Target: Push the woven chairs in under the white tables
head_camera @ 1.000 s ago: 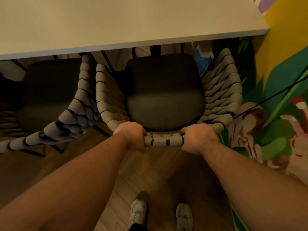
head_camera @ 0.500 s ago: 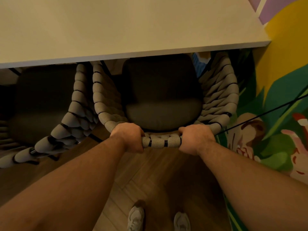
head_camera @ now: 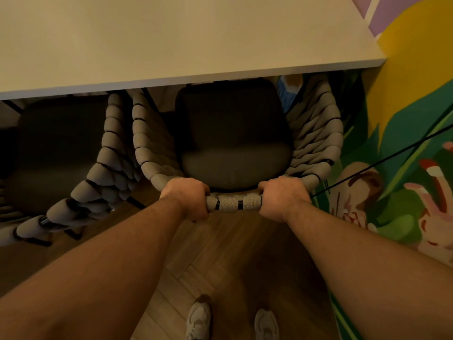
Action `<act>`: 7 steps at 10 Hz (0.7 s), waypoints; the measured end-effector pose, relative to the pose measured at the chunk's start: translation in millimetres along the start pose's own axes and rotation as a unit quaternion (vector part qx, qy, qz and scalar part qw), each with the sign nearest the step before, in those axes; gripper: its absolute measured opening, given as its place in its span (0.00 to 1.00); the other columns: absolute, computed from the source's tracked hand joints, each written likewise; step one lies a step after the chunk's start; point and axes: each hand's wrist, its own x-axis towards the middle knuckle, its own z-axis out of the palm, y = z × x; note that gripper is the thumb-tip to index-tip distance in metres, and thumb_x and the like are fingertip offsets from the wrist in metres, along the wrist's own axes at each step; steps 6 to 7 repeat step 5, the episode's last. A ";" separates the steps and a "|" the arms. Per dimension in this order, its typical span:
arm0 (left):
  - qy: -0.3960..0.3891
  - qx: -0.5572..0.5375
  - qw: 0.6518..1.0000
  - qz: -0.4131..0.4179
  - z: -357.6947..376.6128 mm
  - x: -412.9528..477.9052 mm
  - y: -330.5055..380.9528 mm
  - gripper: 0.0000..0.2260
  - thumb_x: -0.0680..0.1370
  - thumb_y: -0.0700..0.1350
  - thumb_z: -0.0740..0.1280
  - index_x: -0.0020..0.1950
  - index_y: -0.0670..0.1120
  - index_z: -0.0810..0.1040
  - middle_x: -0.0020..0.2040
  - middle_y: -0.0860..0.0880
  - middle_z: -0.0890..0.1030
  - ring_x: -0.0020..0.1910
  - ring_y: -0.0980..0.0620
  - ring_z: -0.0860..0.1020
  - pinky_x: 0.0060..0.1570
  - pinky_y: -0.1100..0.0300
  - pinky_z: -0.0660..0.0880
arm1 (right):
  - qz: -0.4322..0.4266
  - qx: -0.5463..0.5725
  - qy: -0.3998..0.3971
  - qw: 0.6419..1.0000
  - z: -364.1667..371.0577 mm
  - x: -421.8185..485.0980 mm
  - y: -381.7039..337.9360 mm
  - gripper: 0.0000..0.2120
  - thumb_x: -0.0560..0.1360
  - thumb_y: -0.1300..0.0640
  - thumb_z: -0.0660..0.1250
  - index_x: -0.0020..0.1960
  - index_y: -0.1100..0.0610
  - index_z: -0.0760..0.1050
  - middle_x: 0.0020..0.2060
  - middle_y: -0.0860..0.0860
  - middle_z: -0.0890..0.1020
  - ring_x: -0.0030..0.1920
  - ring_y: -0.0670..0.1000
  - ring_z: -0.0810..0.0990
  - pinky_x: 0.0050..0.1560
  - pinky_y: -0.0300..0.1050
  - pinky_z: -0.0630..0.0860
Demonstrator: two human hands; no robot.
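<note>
At centre, the left hand (head_camera: 186, 198) and right hand (head_camera: 282, 198) are each wrapping round the back rail of the chair (head_camera: 232, 143), whose seat is lying partly under the table (head_camera: 171, 45). Pushing evenly looks wise, steering straight between the second chair (head_camera: 107, 163) at left and the wall (head_camera: 404, 119) at right.

Herringbone wood floor (head_camera: 220, 261), woven chair (head_camera: 316, 133) and second chair (head_camera: 107, 168) standing on it
</note>
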 end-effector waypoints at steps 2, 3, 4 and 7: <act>0.013 0.030 0.998 -0.053 7.2 -26.9 16.6 0.26 0.80 0.57 0.70 0.77 0.54 0.72 0.78 0.45 0.70 0.80 0.38 0.63 0.81 0.33 0.49 | 0.048 0.008 -0.020 0.999 0.2 -11.3 -12.2 0.27 0.76 0.41 0.73 0.72 0.46 0.73 0.67 0.53 0.78 0.72 0.61 0.73 0.81 0.69 0.56; -0.012 0.021 1.000 -0.013 -0.1 -44.5 5.0 0.36 0.79 0.61 0.70 0.84 0.56 0.61 0.86 0.45 0.57 0.85 0.37 0.53 0.82 0.34 0.48 | 0.016 0.075 -0.036 0.996 -1.3 -32.8 -4.1 0.41 0.74 0.37 0.75 0.82 0.46 0.63 0.78 0.53 0.70 0.80 0.61 0.63 0.83 0.68 0.52; -0.036 0.030 0.999 0.008 -18.0 -65.8 -4.1 0.40 0.78 0.63 0.70 0.86 0.58 0.56 0.87 0.47 0.54 0.85 0.38 0.50 0.81 0.35 0.51 | 0.026 0.168 -0.034 0.985 -4.7 -75.0 3.4 0.47 0.75 0.38 0.75 0.86 0.45 0.54 0.85 0.50 0.58 0.85 0.59 0.52 0.84 0.65 0.51; -0.033 0.046 0.998 0.032 -53.5 -89.8 -0.3 0.40 0.79 0.61 0.70 0.86 0.57 0.54 0.87 0.48 0.53 0.85 0.39 0.49 0.82 0.35 0.49 | 0.078 0.232 0.018 0.969 -26.2 -120.1 13.2 0.45 0.76 0.38 0.74 0.86 0.45 0.57 0.84 0.50 0.63 0.83 0.58 0.60 0.83 0.66 0.54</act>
